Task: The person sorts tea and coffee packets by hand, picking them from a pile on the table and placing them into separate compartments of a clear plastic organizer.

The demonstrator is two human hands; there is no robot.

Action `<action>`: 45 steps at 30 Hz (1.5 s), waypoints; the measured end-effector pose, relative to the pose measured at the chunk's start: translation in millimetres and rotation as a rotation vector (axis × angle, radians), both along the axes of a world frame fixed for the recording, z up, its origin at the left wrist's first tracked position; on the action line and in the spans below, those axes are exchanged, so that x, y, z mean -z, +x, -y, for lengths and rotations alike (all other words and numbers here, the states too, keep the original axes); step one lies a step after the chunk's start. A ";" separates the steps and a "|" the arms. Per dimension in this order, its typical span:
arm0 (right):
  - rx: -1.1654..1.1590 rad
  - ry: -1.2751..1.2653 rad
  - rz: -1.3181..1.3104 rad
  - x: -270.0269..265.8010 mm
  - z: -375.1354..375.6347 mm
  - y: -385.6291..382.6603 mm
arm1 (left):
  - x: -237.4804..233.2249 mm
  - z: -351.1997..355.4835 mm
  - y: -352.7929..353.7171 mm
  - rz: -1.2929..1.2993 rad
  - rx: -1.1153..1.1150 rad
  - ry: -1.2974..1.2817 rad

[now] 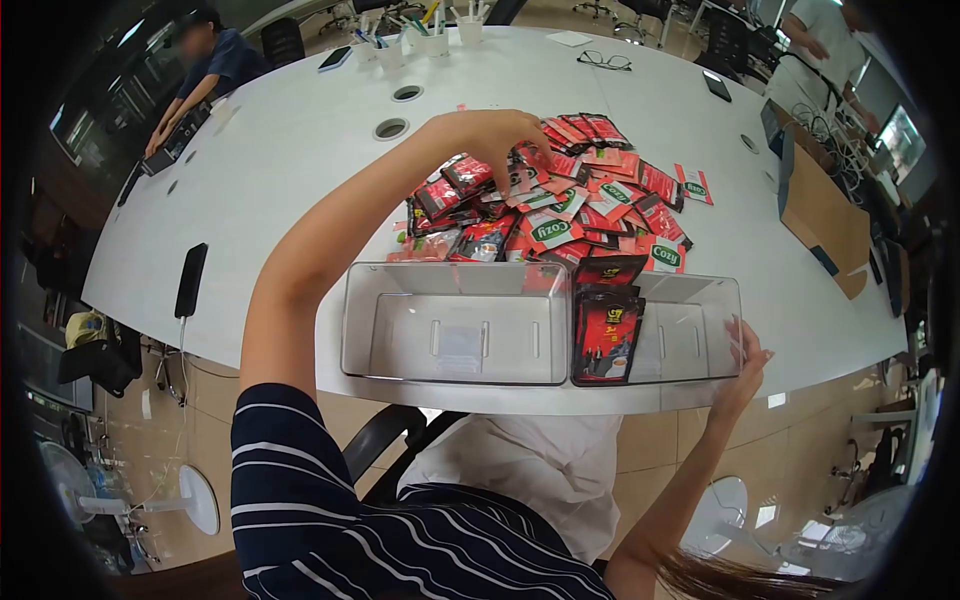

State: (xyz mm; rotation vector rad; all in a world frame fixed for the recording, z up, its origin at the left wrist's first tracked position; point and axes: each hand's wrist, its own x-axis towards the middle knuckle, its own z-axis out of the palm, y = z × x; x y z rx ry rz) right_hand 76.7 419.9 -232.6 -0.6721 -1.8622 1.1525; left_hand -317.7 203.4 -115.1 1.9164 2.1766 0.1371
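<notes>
Bin (pixel 400 335) right compartment holds upright black sachets (pixel 607 335)

Office, long white meeting table (pixel 300 150), monitors (pixel 900 135), swivel chairs (pixel 282 40)

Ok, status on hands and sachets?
Left hand on sachet pile, grip unclear. Right hand open against right end of clear bin. Dark sachets upright in its right compartment. Nothing between pile and bin.
</notes>
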 end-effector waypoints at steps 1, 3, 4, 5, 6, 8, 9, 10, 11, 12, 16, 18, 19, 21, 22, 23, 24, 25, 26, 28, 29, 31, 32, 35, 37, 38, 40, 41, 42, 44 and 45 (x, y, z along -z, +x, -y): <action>0.014 0.009 0.013 -0.5 0.8 -0.2 | -1.6 -1.9 2.5 0.004 -0.023 0.011; 0.031 0.016 0.021 -2.7 2.7 -0.8 | -0.4 -6.6 1.1 0.027 -0.034 0.042; 0.032 0.014 0.019 -4.0 4.1 -1.2 | 1.6 -7.0 0.1 0.038 -0.043 0.055; 0.032 0.013 0.015 -5.1 5.0 -1.8 | 3.9 -6.6 0.1 0.010 -0.011 0.105; 0.030 0.012 0.006 -5.6 5.4 -2.3 | 4.1 -4.4 -1.6 0.002 -0.015 0.097; 0.024 0.009 -0.007 -6.0 6.6 -2.4 | 4.4 2.5 -2.0 -0.008 -0.028 0.082; 0.026 0.008 -0.015 -6.4 7.2 -2.2 | 7.0 5.1 -4.9 0.014 0.005 0.097; 0.028 0.008 -0.024 -6.8 7.7 -2.4 | 9.7 6.6 -10.8 0.036 0.039 0.112; 0.030 0.008 -0.035 -7.2 8.3 -2.8 | 11.7 7.1 -15.8 0.056 0.073 0.128; 0.038 0.010 -0.030 -7.8 9.2 -3.0 | 14.6 7.0 -19.7 0.082 0.078 0.141; 0.037 0.024 -0.040 -8.1 9.6 -3.0 | 20.3 4.1 -25.1 0.133 0.080 0.143; 0.027 0.029 -0.054 -6.8 8.8 -2.6 | 22.2 2.6 -29.8 0.138 0.076 0.135; 0.025 0.031 -0.059 -6.6 8.8 -2.8 | 22.8 2.8 -32.3 0.145 0.032 0.139; 0.022 0.034 -0.068 -6.9 8.8 -2.5 | 14.3 3.4 -25.4 0.160 -0.057 0.146; 0.019 0.034 -0.073 -7.0 9.3 -2.6 | 10.5 2.8 -21.7 0.240 -0.089 0.115; 0.016 0.034 -0.078 -7.0 9.3 -2.4 | 4.1 2.9 -14.3 0.319 -0.123 0.083; 0.011 0.020 -0.062 -6.8 8.7 -1.7 | 1.1 1.9 -9.8 0.399 -0.157 0.051; 0.005 0.005 -0.046 -6.6 8.2 -0.9 | 6.0 -1.0 -10.0 0.438 -0.100 0.049; 0.000 -0.011 -0.030 -6.5 7.8 -0.2 | 11.8 -4.4 -7.7 0.476 -0.043 0.046; 0.011 -0.003 -0.026 -6.7 8.0 0.0 | 17.8 -9.9 -6.9 0.471 -0.004 0.006; 0.016 0.001 -0.024 -6.9 8.1 -0.4 | 14.5 -11.4 -0.8 0.428 -0.023 -0.030; 0.017 0.003 -0.037 -6.7 8.5 -1.2 | 15.5 -13.3 -0.2 0.404 -0.037 -0.041; 0.018 0.005 -0.044 -6.8 8.8 -1.4 | 17.7 -14.1 -3.3 0.423 -0.032 -0.015; 0.018 0.008 -0.035 -8.4 10.3 -0.9 | 18.7 -11.8 -9.7 0.416 -0.079 -0.029; 0.018 0.016 -0.028 -8.1 9.9 -0.1 | 21.6 -8.7 -11.4 0.399 -0.065 -0.015; 0.019 0.020 -0.026 -7.8 9.4 -0.3 | 24.7 -7.2 -12.8 0.391 -0.023 0.018; 0.018 0.023 -0.036 -6.7 8.8 -0.8 | 29.8 -7.5 -16.2 0.371 0.000 0.050; 0.017 0.024 -0.040 -6.3 9.0 -0.8 | 28.6 -7.7 -11.9 0.359 -0.019 0.050; 0.017 0.020 -0.038 -6.8 9.6 -0.9 | 27.5 -8.3 -9.1 0.346 -0.037 0.052; 0.019 0.013 -0.034 -8.8 11.0 -0.6 | 29.5 -9.6 -9.0 0.285 -0.040 0.079; 0.017 0.019 -0.034 -8.5 10.1 -0.2 | 30.7 -10.2 -9.3 0.255 -0.042 0.094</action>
